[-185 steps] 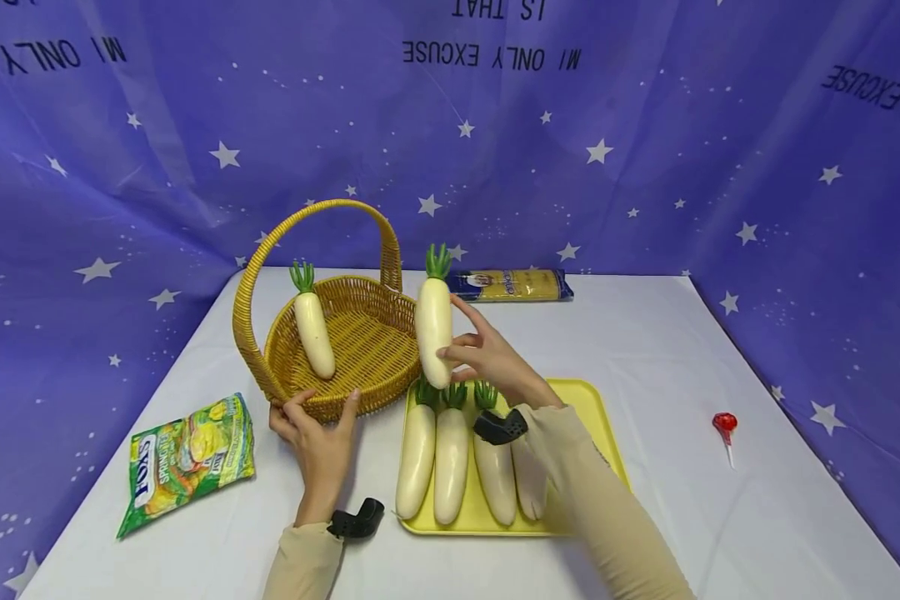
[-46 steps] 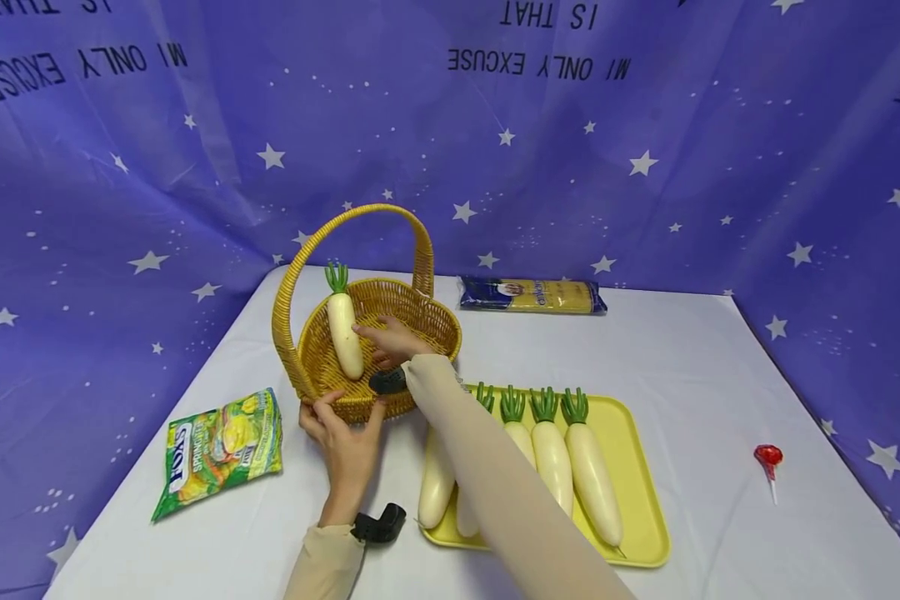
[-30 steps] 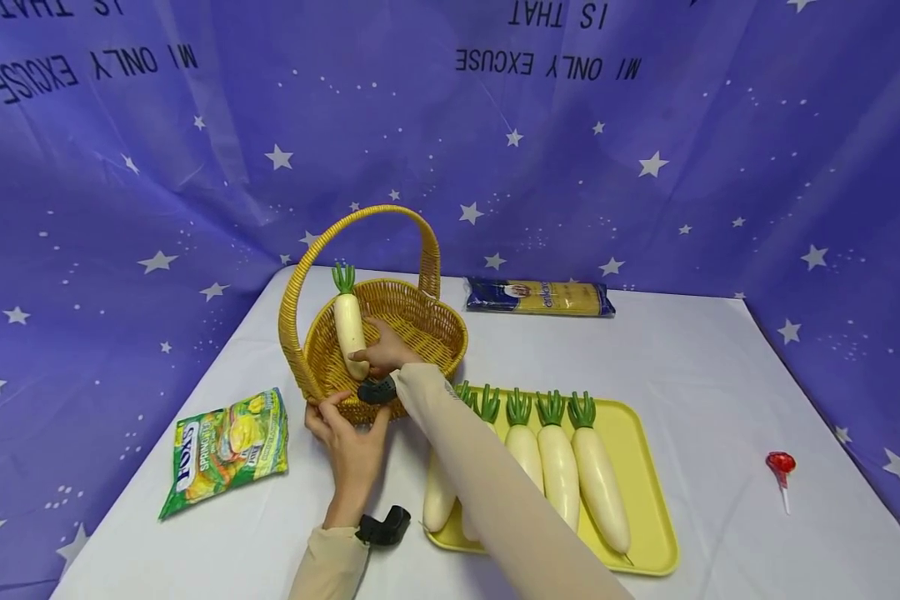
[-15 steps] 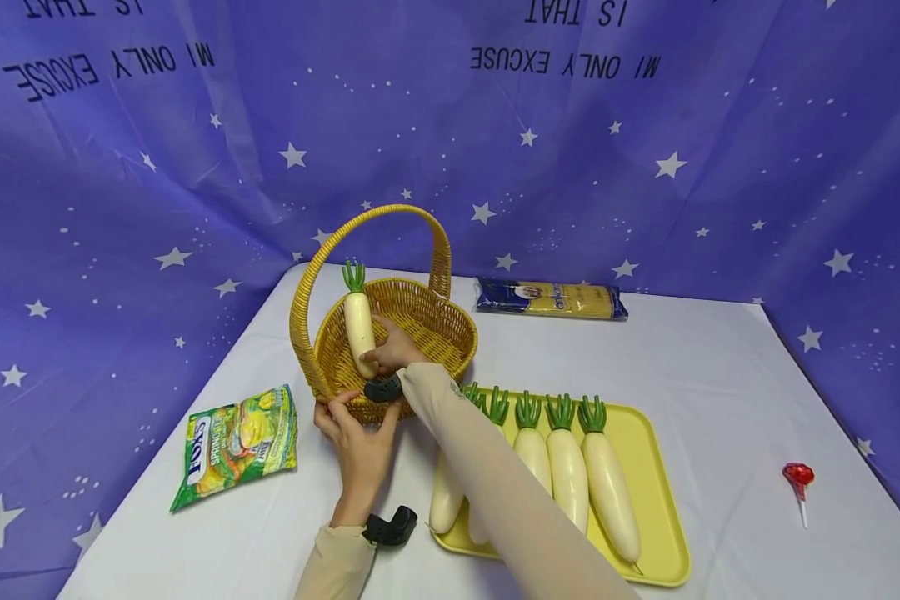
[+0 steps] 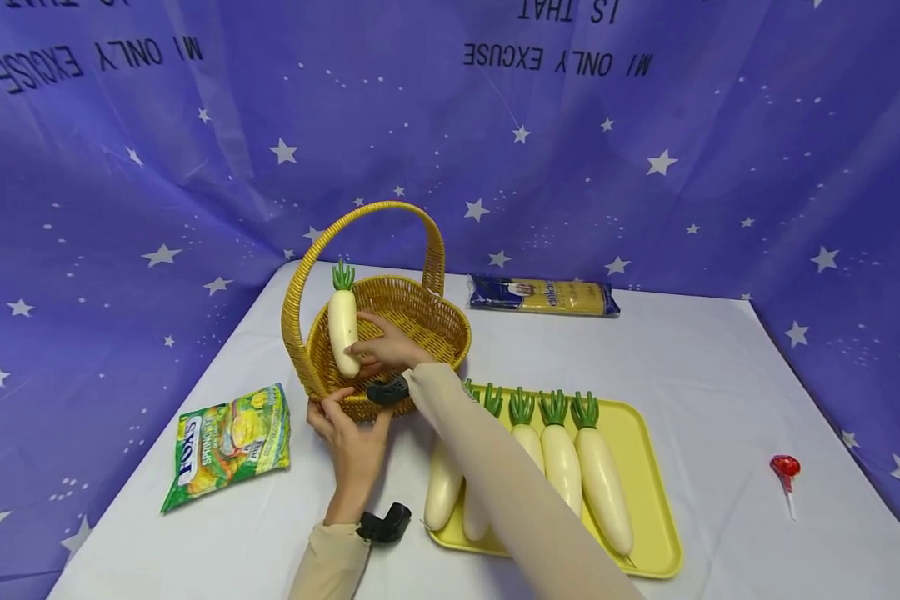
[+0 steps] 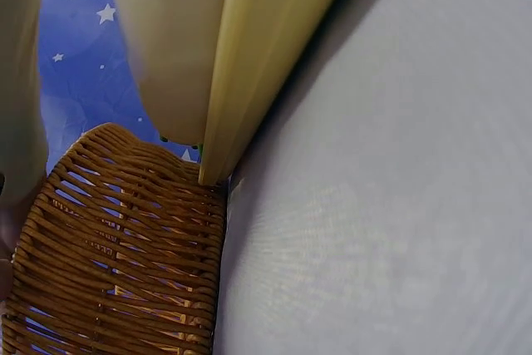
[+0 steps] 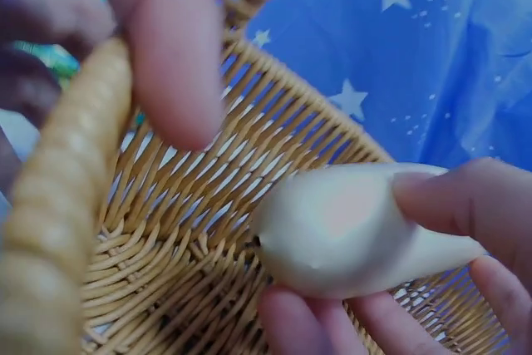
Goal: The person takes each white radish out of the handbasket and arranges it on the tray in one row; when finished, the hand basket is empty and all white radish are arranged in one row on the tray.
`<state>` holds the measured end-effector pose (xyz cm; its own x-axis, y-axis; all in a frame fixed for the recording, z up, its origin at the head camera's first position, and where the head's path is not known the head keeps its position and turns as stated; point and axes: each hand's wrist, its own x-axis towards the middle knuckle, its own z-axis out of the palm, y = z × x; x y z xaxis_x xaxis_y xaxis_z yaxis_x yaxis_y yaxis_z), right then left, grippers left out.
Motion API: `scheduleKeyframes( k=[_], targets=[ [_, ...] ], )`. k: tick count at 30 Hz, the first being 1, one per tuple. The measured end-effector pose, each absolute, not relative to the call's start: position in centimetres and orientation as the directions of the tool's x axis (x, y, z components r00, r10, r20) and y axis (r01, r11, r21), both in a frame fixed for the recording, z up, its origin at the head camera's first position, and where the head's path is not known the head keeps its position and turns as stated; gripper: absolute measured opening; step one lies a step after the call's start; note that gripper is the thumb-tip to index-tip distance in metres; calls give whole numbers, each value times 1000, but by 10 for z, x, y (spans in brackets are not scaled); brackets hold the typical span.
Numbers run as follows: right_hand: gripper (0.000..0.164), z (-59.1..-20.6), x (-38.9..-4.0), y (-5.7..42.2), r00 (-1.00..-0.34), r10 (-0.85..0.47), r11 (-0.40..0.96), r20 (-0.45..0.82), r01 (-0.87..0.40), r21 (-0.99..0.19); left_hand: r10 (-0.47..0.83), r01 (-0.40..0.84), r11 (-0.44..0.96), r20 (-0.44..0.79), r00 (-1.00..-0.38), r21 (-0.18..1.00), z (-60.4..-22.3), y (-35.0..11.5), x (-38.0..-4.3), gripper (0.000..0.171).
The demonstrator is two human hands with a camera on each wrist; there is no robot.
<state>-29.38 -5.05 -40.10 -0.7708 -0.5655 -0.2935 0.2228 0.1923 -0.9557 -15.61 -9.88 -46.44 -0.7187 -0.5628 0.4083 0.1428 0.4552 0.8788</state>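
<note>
In the head view a white radish (image 5: 342,321) with green leaf stubs leans inside the left part of a wicker basket (image 5: 450,333). My right hand (image 5: 392,346) reaches into the basket and holds that radish near its lower end. The right wrist view shows the thumb on top of the radish (image 7: 332,230) and several fingers beneath it. My left hand (image 5: 356,442) grips the front rim of the basket, its fingertips over the edge. Several more white radishes (image 5: 603,492) lie side by side on a yellow tray (image 5: 648,500), some partly covered by my right sleeve.
A green candy bag (image 5: 232,446) lies left of the basket. Behind the tray, near the back edge, is a pasta pack (image 5: 547,296). A red lollipop (image 5: 784,467) lies at the far right of the white table. The basket's tall handle (image 5: 390,208) arches above it.
The radish earlier held over the tray now lies among those on it. My right hand has moved into the basket and taken hold of the radish there. My left hand stays on the rim.
</note>
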Motion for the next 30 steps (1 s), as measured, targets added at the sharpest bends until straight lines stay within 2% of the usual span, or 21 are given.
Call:
scheduleKeyframes(
  k=[8, 17, 23, 30],
  targets=[
    [70, -382, -287, -21, -750, -608, 57, -261, 287, -956, -559, 133, 443, 389, -732, 887, -465, -98, -156, 57],
    [67, -364, -271, 30, -792, -583, -13, -180, 231, -973, -570, 134, 403, 363, -737, 905, -464, -99, -160, 61],
    [65, -356, -251, 83, -815, -560, -47, -145, 206, -977, -575, 116, 386, 337, -745, 915, -464, -99, -159, 62],
    [68, -356, -218, 165, -868, -474, -44, -150, 194, -980, -569, 119, 381, 333, -752, 917, -464, -96, -158, 61]
  ],
)
